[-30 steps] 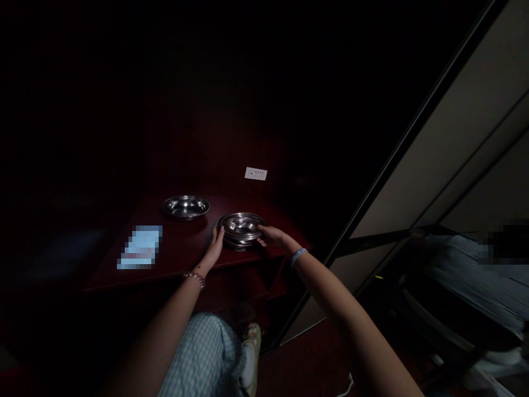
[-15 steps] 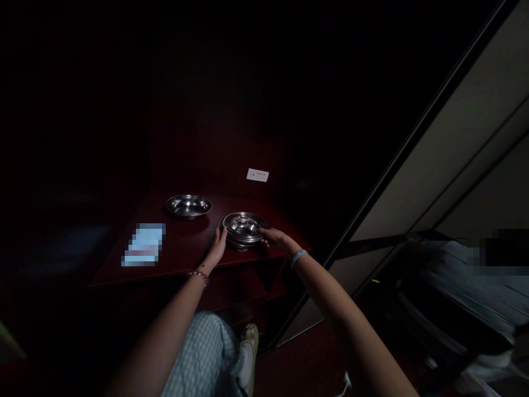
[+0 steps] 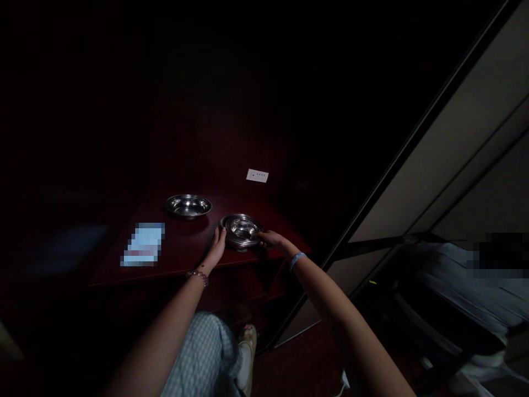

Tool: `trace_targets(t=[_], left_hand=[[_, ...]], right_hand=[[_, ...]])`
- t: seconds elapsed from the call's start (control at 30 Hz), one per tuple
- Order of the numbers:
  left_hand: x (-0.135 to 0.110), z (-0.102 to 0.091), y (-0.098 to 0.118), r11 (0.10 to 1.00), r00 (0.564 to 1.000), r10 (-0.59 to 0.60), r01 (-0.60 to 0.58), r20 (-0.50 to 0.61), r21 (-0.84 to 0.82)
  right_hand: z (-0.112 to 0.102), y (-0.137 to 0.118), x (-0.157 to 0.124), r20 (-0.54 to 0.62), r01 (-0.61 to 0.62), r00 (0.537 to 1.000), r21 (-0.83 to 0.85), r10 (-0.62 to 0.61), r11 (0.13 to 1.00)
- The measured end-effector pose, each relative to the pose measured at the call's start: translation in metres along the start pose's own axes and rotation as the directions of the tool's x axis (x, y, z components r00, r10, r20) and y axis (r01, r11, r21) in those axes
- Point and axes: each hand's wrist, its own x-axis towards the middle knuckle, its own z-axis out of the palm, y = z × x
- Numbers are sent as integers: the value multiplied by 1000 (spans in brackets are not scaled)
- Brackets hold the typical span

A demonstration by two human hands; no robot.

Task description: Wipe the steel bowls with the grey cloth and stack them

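Over the right part of the red desk (image 3: pixel 188 242), close to its front edge, a stack of metal bowls (image 3: pixel 242 227) is positioned between your two hands. Your left hand (image 3: pixel 216 249) lies along the stack's left side, thumb raised near the rim; its other fingers are largely hidden, so how far they close cannot be determined. Your right hand (image 3: pixel 271 239) is partly closed, thumb at the right rim and the other fingers curled at the outer side, apparently gripping the edge. The opposed placement presumably keeps the bowls level and aligned. The smallest visible bowl nests uppermost, its hollow facing up and free of fingers. Whether the stack's base touches the desk cannot be confirmed.

Relative to your fingers, the stack lies directly between them, touching at both sides. A separate metal bowl (image 3: pixel 188 207) sits upright farther back, left of your left hand and clear of it, probably set aside for elbow room.
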Motion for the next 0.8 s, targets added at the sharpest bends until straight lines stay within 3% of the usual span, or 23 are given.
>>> trace_targets(t=[0.17,0.37,0.5,0.6,0.8], left_hand=[[0,0,1,999,1000,-31,31,-4,12],[0,-1,-1,1000,1000,0,0,3,16],[-2,0,1,1000,1000,13,-13,-5,7],[-2,1,0,1000,1000,13,-13,-9,-6],[3,3,-9,1000,1000,21,-21,-22,14]], right_hand=[[1,-1,2,-87,-86,993,-117,76,989],[3,0,-1,-96,-105,991,-91,96,990],[9,8,-4,50,-153,988,104,149,983],[15,13,-1,204,-266,956,300,210,916],[22,12,6,226,-304,947,402,228,864]])
